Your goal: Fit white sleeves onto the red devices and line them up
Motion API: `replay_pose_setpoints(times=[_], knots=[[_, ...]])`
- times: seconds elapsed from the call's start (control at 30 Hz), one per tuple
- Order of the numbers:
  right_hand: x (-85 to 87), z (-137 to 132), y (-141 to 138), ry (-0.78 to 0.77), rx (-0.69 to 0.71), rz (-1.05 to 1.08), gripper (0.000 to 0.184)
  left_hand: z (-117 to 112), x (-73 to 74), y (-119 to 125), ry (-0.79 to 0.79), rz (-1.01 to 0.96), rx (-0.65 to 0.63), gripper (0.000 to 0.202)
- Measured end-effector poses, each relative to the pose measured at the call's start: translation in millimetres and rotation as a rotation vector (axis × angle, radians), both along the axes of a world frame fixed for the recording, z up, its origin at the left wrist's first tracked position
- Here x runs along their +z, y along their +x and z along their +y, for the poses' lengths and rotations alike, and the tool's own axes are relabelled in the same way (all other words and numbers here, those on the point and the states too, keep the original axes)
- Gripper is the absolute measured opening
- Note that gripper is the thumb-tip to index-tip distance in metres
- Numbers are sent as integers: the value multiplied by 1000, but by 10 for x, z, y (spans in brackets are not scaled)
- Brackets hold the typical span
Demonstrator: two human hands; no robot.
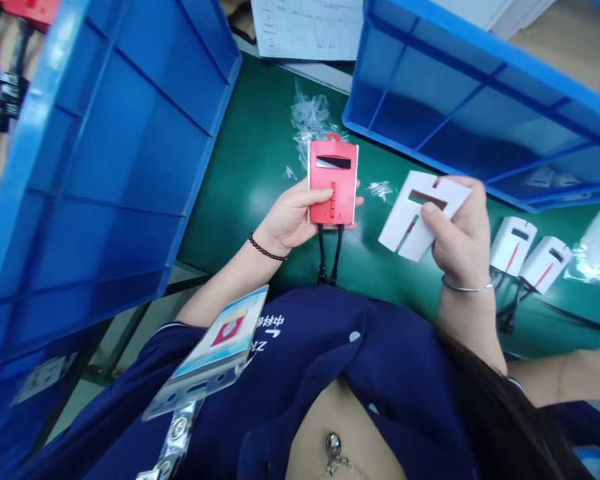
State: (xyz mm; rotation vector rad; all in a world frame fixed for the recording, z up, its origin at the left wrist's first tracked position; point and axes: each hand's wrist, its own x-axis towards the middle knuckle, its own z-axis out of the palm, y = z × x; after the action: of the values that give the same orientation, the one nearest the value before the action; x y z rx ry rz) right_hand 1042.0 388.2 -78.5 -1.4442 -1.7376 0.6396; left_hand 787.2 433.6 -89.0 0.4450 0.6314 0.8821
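Note:
My left hand (293, 217) is closed around a red card package (332, 180) with a dark slot near its top, thumb across the front. Two black cable ends (329, 257) hang below the package. My right hand (457, 230) pinches a white cardboard sleeve (420, 210) with a rectangular cut-out, held tilted just right of the red package. Both hands hover over a green table mat (260, 167).
A large blue crate (105, 153) stands on the left and another blue crate (480, 113) at the upper right. Two white sleeved packages (530, 257) lie at the right, with clear plastic bags (310, 117) behind the hands. A printed sheet (307, 27) lies at the top.

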Motion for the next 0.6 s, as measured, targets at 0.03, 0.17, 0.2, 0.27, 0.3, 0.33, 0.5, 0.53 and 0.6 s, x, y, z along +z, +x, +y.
replay_pose_setpoints(times=[0.03,0.17,0.2,0.27,0.3,0.33,0.5,0.53,0.6], knots=[[6,26,-9,8,-26,41,42,5,-42,69,-14,-23,-47,36],[53,127,-213,17,-44,76,52,4,-168,336,-32,-88,-140,36],[65,152,-273,23,-50,67,53,-6,-176,387,-26,-96,-149,38],[73,201,-362,33,-65,45,52,-35,-162,462,-29,-101,-188,43],[66,226,-386,42,-71,33,52,-51,-142,487,-42,-100,-209,45],[52,251,-394,56,-74,21,51,-65,-118,504,-60,-94,-221,46],[-71,348,-303,162,-69,-94,53,-97,7,542,-149,-45,-175,41],[-88,355,-282,168,-65,-112,53,-97,25,545,-156,-39,-174,41],[-104,352,-256,166,-69,-128,50,-97,55,550,-161,-32,-172,43]])
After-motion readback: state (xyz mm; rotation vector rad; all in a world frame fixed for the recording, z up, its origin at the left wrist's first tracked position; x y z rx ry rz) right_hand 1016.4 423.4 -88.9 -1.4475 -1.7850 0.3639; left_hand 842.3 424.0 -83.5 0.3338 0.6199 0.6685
